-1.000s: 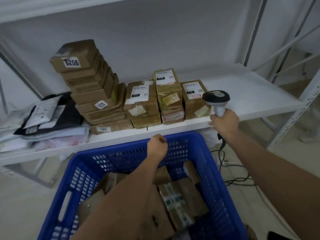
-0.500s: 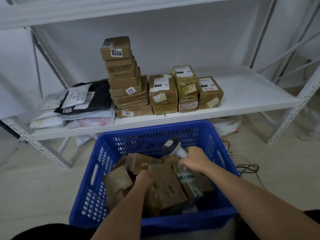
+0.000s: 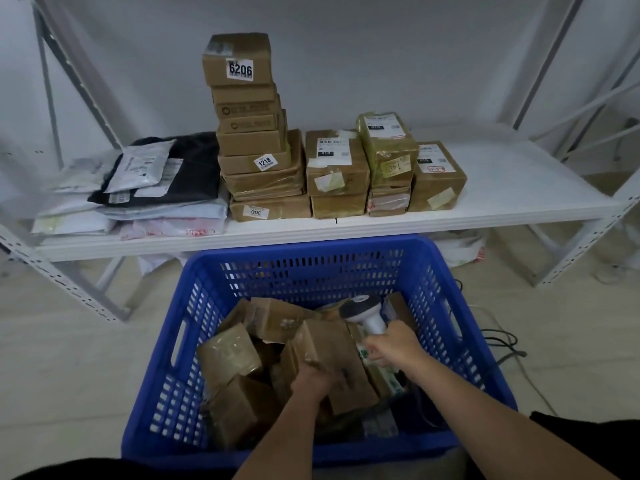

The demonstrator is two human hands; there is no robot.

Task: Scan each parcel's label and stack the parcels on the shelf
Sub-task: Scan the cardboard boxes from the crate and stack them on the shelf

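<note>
Your left hand (image 3: 313,377) grips a brown parcel (image 3: 334,358) inside the blue crate (image 3: 311,261); at its 2 o'clock your right hand (image 3: 393,344) holds the scanner (image 3: 363,311). Stacked parcels (image 3: 256,133) sit on the shelf (image 3: 502,188) at 12 o'clock.

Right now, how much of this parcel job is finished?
Partly. Done: four stacks of boxes already sit on the shelf, beside flat mailers. In hand: the left hand grips a box in the blue crate, while the right hand holds the scanner over it. Left: several more boxes in the crate, perhaps around half a dozen.
</note>
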